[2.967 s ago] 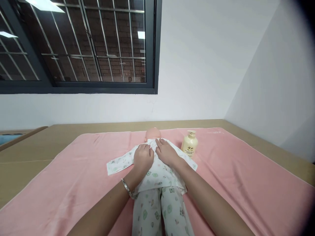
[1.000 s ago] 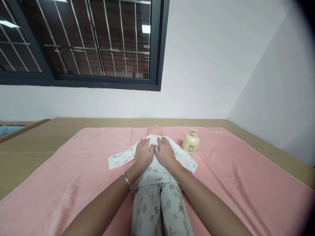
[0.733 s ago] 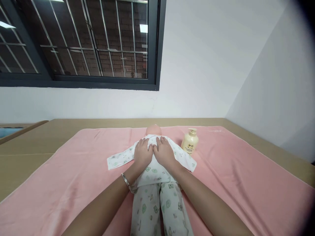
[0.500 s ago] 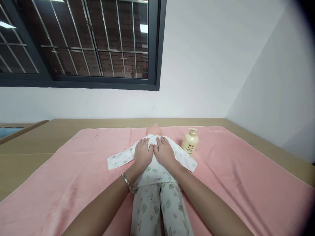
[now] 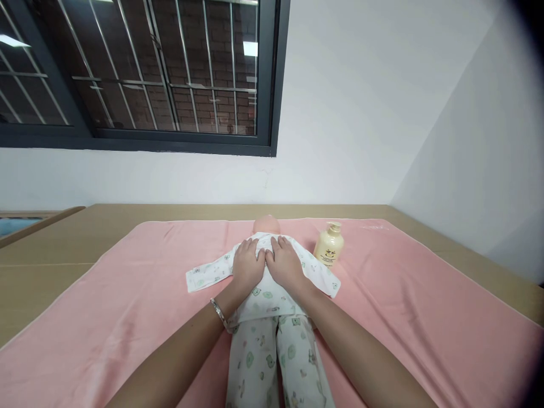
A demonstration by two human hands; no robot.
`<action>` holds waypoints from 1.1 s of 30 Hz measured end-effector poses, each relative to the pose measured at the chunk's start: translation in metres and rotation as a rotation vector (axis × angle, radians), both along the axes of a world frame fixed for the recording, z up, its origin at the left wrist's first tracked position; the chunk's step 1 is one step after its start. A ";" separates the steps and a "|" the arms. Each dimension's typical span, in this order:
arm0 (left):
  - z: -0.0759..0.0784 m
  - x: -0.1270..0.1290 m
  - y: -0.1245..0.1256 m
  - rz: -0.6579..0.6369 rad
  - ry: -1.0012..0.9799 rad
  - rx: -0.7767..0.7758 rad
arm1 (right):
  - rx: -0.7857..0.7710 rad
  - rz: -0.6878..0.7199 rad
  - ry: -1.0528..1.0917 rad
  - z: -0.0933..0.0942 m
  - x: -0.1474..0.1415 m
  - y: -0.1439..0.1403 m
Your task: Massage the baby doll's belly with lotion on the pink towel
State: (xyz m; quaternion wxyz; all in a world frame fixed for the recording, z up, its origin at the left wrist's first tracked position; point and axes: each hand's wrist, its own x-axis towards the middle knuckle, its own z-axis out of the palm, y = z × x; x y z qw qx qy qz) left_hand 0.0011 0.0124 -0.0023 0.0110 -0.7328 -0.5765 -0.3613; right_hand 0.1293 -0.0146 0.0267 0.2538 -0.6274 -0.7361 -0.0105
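A baby doll [image 5: 266, 225] in white pyjamas printed with green figures lies on a pink towel [image 5: 127, 300], head away from me and legs toward me. My left hand [image 5: 247, 264] rests flat on the left side of the doll's chest, a bracelet on its wrist. Beside it, my right hand [image 5: 284, 262] lies flat on the right side of the chest, thumbs nearly touching. Both hands press on the pyjama top [image 5: 267, 296] with fingers together and hold nothing. The doll's sleeves spread out to either side.
A cream pump bottle [image 5: 328, 245] stands upright on the towel just right of the doll's shoulder. The towel covers a tan table [image 5: 55, 243] against a white wall. A barred dark window [image 5: 140, 73] is above left.
Three seconds ago my hands lay slightly apart on the doll's chest; now they sit close together near the middle. Over the last second they have barely moved.
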 end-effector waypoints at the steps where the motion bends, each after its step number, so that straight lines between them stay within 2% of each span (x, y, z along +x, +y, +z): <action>1: 0.000 0.000 0.000 -0.001 0.001 -0.001 | 0.003 0.000 0.001 0.000 0.000 0.000; 27: 0.000 0.000 0.001 -0.007 0.000 -0.003 | 0.000 -0.009 -0.021 0.000 0.001 0.000; 33: 0.002 0.000 -0.002 -0.078 -0.015 0.055 | -0.014 -0.004 -0.083 0.005 0.000 -0.003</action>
